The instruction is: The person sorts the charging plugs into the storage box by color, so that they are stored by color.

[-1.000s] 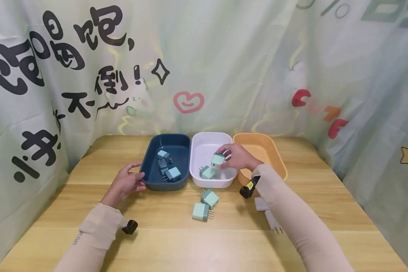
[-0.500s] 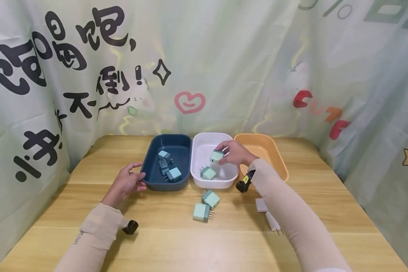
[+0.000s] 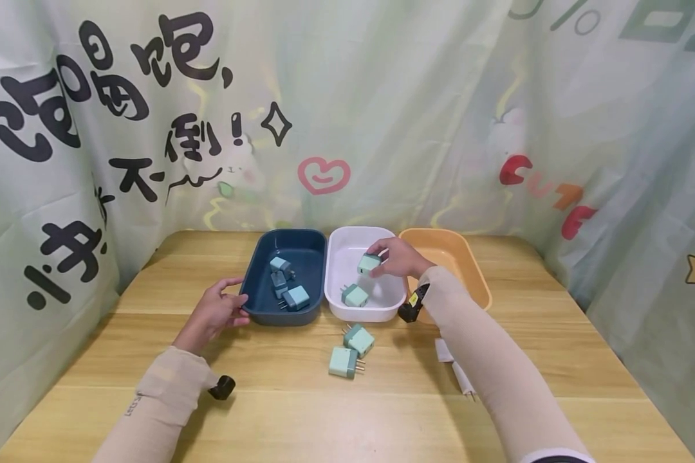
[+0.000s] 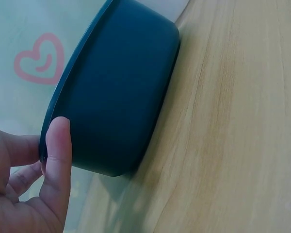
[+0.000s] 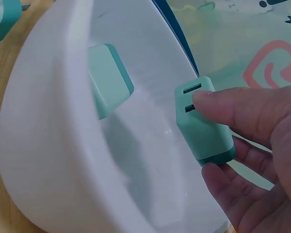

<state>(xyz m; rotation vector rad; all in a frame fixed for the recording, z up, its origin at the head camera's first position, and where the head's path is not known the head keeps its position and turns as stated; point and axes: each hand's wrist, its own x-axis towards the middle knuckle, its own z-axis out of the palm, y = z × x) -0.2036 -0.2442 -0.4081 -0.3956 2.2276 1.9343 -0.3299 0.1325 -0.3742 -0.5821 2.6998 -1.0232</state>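
Note:
My right hand (image 3: 402, 258) pinches a mint-green plug charger (image 5: 203, 124) over the white bin (image 3: 361, 315). Its thumb lies beside the two slots on the charger's face, and the fingers are at the dark green end. A second green charger (image 3: 355, 296) lies on the floor of the white bin. At the left, my left hand (image 3: 213, 315) grips the rim at the near left corner of the dark blue bin (image 3: 280, 318), thumb and fingers on either side, as the left wrist view shows. Several blue chargers (image 3: 295, 298) lie in that bin.
An orange bin (image 3: 443, 247) stands right of the white one, partly behind my right hand and sleeve. Two more green chargers (image 3: 343, 361) lie on the wooden table (image 3: 266, 411) before the white bin. White chargers (image 3: 444, 350) lie under my right forearm, partly hidden. A printed curtain hangs behind.
My right hand has shifted slightly back and left with the green charger, away from the charger lying in the white bin. The left hand stays on the blue bin's rim.

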